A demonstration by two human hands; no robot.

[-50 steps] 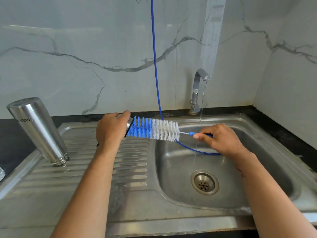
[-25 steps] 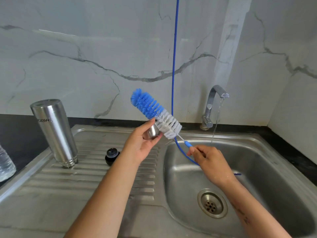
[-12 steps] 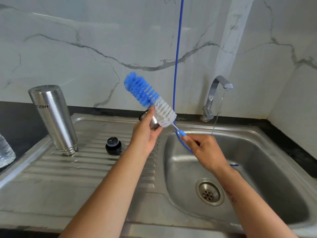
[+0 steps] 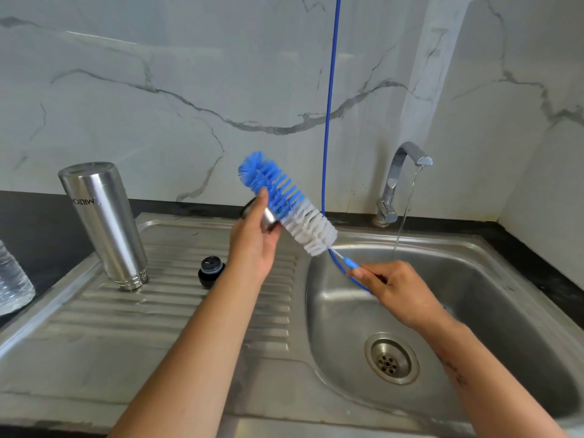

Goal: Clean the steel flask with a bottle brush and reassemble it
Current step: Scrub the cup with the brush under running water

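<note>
The steel flask [image 4: 104, 222] stands upside down on the drainboard at the left. A black inner stopper [image 4: 211, 270] sits on the drainboard to its right. My left hand [image 4: 254, 238] holds the small steel cap [image 4: 268, 218] above the drainboard. The blue-and-white bottle brush [image 4: 286, 202] slants up to the left, its bristles pressed against the cap. My right hand [image 4: 392, 287] grips the brush's blue handle over the sink basin.
The tap [image 4: 399, 181] at the back runs a thin stream into the steel sink basin [image 4: 474, 311], whose drain [image 4: 392, 361] is near the front. A blue cord [image 4: 330, 105] hangs down the marble wall. A clear plastic bottle [image 4: 12, 279] stands at the far left.
The brush has swung from lying level to slanting upward beside the cap. The black stopper, earlier hidden by my left hand, now shows. Both hands have stayed close together over the sink's left rim.
</note>
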